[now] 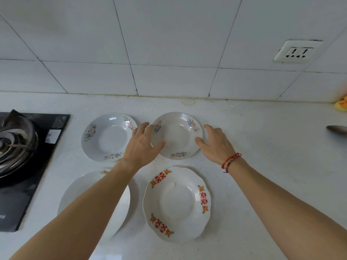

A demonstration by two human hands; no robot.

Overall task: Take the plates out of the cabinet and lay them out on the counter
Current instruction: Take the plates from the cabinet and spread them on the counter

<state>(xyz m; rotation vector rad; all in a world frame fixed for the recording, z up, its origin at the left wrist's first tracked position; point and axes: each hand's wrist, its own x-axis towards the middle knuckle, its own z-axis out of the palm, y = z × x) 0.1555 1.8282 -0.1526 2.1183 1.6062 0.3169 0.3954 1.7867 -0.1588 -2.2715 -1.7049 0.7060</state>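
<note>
A: From the head view, where does the plate in hand sit?

B: The round white porcelain plate with pink and blue flower sprays lies flat on the speckled white surface, towards its back edge by the tiled wall. It sits squarely between the two hands: the left hand at its left rim, the right hand at its right rim.

A: And the fingers?

B: Spread apart on both hands. The left thumb overlaps the rim; the right thumb touches the rim too. I cannot tell whether either is pressing or lifting. Neither hand is closed round it.

A: Which hand is nearer?

B: About equal. A round plate has no long axis, so the grasp line runs left to right across it.

A: Neighbours?

B: A matching flowered white plate just beside it to the left, nearly touching. A scalloped white plate with red double-happiness marks lies nearer the front edge, apart. A plain white plate sits under the left forearm. The black gas hob is at the left edge.

A: Judgement?

B: Probably settling this plate; any sideways nudge left risks knocking its twin.
</note>
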